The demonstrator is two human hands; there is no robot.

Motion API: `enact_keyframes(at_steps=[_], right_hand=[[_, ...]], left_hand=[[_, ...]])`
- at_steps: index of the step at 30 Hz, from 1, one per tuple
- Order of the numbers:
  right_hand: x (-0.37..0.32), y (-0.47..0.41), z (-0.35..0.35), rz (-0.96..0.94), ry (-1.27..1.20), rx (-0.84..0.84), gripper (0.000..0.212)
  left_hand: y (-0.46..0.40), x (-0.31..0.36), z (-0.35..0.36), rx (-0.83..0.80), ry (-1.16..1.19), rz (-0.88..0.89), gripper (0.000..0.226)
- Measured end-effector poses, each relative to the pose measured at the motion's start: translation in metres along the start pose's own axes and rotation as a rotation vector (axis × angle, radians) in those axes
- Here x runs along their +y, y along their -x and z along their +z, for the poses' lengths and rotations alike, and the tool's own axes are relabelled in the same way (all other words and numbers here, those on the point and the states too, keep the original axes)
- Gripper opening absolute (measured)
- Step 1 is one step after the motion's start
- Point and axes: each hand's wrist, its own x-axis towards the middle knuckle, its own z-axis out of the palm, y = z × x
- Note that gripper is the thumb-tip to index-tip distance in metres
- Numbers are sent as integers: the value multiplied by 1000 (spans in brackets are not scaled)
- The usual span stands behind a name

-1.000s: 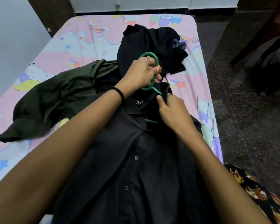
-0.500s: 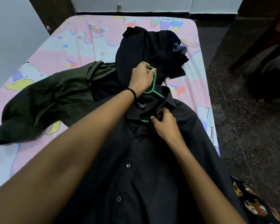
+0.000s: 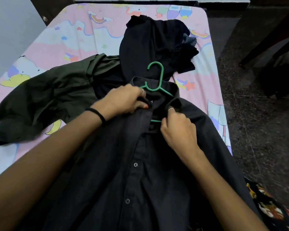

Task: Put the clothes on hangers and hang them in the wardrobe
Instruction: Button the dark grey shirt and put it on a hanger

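Observation:
A black button-up shirt (image 3: pixel 140 164) lies face up on the bed, collar away from me. A green plastic hanger (image 3: pixel 158 75) sits inside it, its hook sticking out past the collar and a short piece of its bar showing in the open neck. My left hand (image 3: pixel 123 100) grips the left side of the collar and placket. My right hand (image 3: pixel 178 130) pinches the right side of the collar. A dark green shirt (image 3: pixel 48 99) lies spread to the left. A heap of black clothes (image 3: pixel 153 45) sits beyond the hanger hook.
The bed (image 3: pixel 65 40) has a pink cartoon-print sheet and fills the left and middle. A dark speckled floor (image 3: pixel 257 122) runs along the right. Dark wooden furniture (image 3: pixel 265 30) stands at the upper right. A patterned cloth (image 3: pixel 270 210) lies at the lower right.
My left hand let go of the hanger hook and came down onto the left collar. My right hand shifted to the right collar edge. The hook now lies free.

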Motion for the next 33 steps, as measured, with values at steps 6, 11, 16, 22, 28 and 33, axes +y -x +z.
enact_keyframes(at_steps=[6,11,16,22,28,33], right_hand=[[-11,2,6,-82,288,-420,32],[8,12,25,69,93,-344,49],[2,16,38,303,-366,-62,48],[-8,0,50,469,-870,34,17],[-4,15,58,520,-1129,153,23],[20,20,41,658,-1413,365,41]], left_hand=[[-26,3,-12,26,-44,2,27],[-27,-3,24,3,-10,-35,22],[-19,-8,49,161,134,-59,21],[-11,-1,76,424,219,-100,32],[-10,-1,81,498,234,-99,38],[-12,-6,78,489,237,-94,41]])
